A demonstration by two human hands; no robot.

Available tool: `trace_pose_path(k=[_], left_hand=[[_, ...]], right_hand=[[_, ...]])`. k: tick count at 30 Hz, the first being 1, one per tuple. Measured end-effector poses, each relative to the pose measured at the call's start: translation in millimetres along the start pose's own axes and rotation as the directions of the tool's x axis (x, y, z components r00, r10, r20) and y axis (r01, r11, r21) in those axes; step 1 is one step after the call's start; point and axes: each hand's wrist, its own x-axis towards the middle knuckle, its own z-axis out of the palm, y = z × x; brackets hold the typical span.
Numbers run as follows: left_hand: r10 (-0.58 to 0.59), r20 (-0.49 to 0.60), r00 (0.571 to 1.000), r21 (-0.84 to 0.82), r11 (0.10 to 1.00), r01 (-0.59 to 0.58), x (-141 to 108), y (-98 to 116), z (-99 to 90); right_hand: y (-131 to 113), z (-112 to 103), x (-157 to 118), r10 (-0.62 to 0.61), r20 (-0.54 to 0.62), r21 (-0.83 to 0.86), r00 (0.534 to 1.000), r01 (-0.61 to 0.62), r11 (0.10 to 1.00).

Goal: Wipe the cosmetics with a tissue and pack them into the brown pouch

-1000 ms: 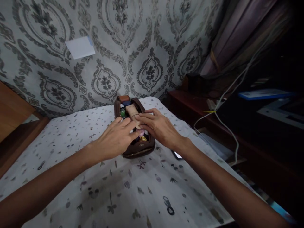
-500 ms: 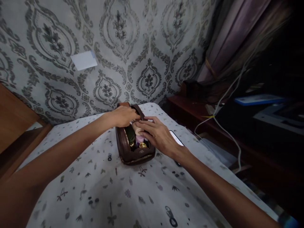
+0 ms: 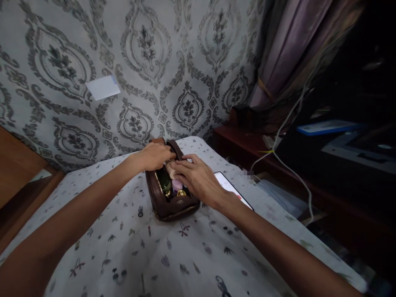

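A person's two bare hands work at the open top of a brown, leather-look zippered bag (image 3: 154, 190), which rests on a white cloth (image 3: 123, 251) printed with small dark motifs. The left hand (image 3: 156, 156) reaches over the bag's far left part, its fingers curled downward; the fingertips are hidden, and whether they grip anything cannot be told. The right hand (image 3: 197, 179) lies across the bag's right edge, its fingers extended and mostly close together, the tips at a beige, roll-shaped item (image 3: 172, 170) within the bag; whether they hold it or only rest there cannot be told. Nearer the viewer, also inside, are a dark green, rounded item (image 3: 165, 180), a lilac item (image 3: 177, 185) with a pale top, and a shiny, gold-coloured round piece (image 3: 181, 193). A tan-brown piece (image 3: 158, 140) shows at the bag's far end, partly covered by the left hand.

Just right of the right hand, a dark-edged phone (image 3: 223, 181) with a lit white screen lies on the cloth, partly covered by the wrist. Behind stands grey-and-white damask-patterned wallpaper (image 3: 187, 108), against which a white rectangular card (image 3: 103, 88) is seen.
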Motion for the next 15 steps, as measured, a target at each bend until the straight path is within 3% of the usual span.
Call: trace_pose_path(k=[6,15], left_hand=[[-0.019,0.049,0.999,-0.070,0.997,0.023,-0.6,-0.7,-4.0],[-0.108,-0.015,0.994,-0.071,0.992,0.107,-1.2,0.4,6.2]], right_hand=[[0.7,0.6,2.3,0.005,0.026,-0.010,1.000,-0.005,1.000],[-8.6,11.2,5.5,0.025,0.046,-0.130,0.999,-0.018,0.991]])
